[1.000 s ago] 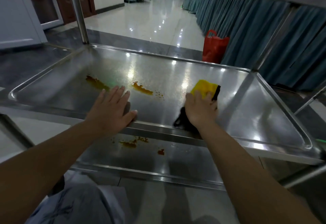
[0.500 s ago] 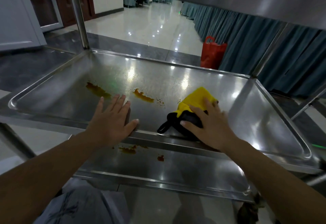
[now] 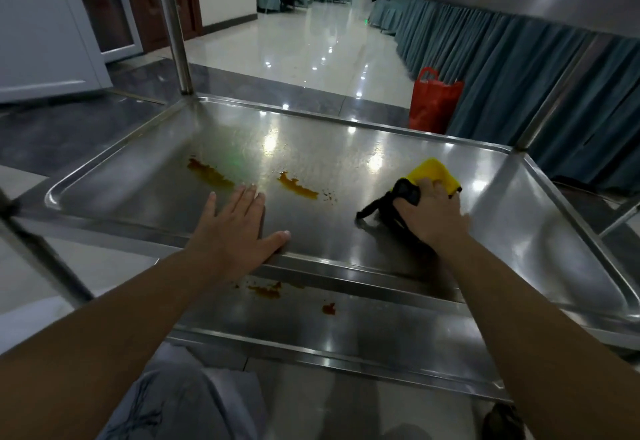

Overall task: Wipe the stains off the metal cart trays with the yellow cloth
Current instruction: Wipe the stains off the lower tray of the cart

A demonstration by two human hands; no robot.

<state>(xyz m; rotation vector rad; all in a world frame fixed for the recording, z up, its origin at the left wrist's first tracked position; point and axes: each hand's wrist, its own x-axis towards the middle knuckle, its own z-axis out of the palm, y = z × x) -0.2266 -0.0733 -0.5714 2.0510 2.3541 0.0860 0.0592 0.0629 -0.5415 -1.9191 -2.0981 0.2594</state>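
Head view: close, looking forward-down onto middle cart tray [image 3: 145, 159].

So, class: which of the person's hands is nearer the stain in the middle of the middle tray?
Left. The left hand lies just left of the middle stain; the right hand grips the yellow cloth farther right.

Both bare forearms reach forward from the bottom corners of the view. The left hand [image 3: 239, 228] lies flat, palm down, fingers straight and slightly spread, thumb stretched out to the right. The right hand [image 3: 431, 209] is further forward and to the right, knuckles up, its fingers curled and gripping the cloth [image 3: 434, 173] beneath it.
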